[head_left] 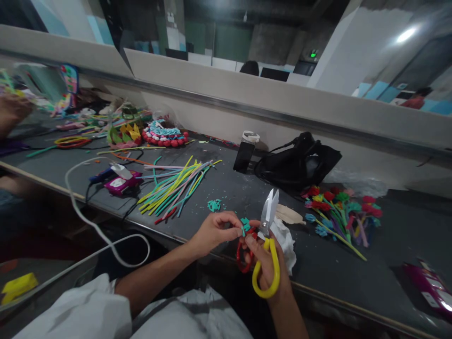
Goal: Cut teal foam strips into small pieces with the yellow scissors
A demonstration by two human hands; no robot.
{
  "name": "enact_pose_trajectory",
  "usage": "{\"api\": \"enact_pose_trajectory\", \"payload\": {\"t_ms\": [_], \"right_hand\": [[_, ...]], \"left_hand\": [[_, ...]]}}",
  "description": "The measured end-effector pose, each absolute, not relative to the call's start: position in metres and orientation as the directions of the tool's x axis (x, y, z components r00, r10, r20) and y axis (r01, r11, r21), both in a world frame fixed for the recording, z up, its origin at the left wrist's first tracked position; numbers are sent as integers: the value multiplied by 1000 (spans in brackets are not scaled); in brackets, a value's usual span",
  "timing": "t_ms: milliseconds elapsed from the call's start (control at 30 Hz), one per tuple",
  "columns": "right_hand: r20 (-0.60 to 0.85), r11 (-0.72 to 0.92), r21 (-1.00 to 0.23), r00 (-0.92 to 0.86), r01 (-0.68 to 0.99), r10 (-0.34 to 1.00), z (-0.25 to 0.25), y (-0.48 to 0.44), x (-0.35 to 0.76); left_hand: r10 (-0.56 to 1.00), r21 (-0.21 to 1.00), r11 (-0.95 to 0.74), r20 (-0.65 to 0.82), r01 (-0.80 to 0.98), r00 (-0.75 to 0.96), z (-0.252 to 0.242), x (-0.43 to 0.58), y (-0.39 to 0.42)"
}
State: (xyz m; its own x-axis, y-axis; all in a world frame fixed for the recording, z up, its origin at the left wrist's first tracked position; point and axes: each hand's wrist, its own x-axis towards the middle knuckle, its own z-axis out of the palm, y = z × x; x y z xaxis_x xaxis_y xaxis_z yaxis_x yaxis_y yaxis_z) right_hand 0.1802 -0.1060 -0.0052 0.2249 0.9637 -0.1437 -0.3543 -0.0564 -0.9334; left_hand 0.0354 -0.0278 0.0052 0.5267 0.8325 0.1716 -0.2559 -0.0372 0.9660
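My left hand (221, 230) pinches a small teal piece (245, 225) that looks like bent pipe cleaner, between thumb and fingertips. Close beside it, my right hand (268, 261) is wrapped round a pair of scissors (270, 212); the blades point up and stand slightly apart. One yellow handle loop shows in the palm. A red loop (243, 256) hangs at the fingers of the same hand; whether it belongs to the same scissors I cannot tell. Crumpled white paper (284, 242) lies partly behind the right hand. Teal clippings (213, 205) form a small pile beyond my left hand.
Colourful pipe cleaners (176, 186) lie bundled left of centre, near a magenta device (122, 182) and white cable (84, 214). A phone (244, 153) leans upright beside a black bag (300, 162). Handmade flowers (339, 209) lie right. Another person's hand (14, 110) is far left.
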Motion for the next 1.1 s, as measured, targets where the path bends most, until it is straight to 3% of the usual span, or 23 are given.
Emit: {"api": "enact_pose_trajectory", "payload": {"t_ms": [133,233,333,400,600,933,1100], "right_hand": [[-126,-38,-939,241,-341,962,-5,-102,180],[-104,-12,-952,285,-306,953,-3,-103,179],[91,85,-996,420,33,903,-1,-104,179],[265,136,-947,468,290,843,-1,-104,178],[462,199,-827,434,526,773,-8,-106,179],[591,234,-655,293,719,752,-12,-108,187],[525,240,-738,312,631,792,-6,-110,185]], "left_hand": [[824,971,-80,192,-226,534,3,35,-29],[852,977,9,104,-213,513,3,39,-32],[878,960,157,-27,-233,479,4,44,-37],[885,945,211,-76,-250,459,4,47,-39],[884,944,228,-98,-238,456,5,48,-39],[855,953,214,-78,-213,512,3,45,-34],[857,947,208,-57,-243,511,5,47,-35]]}}
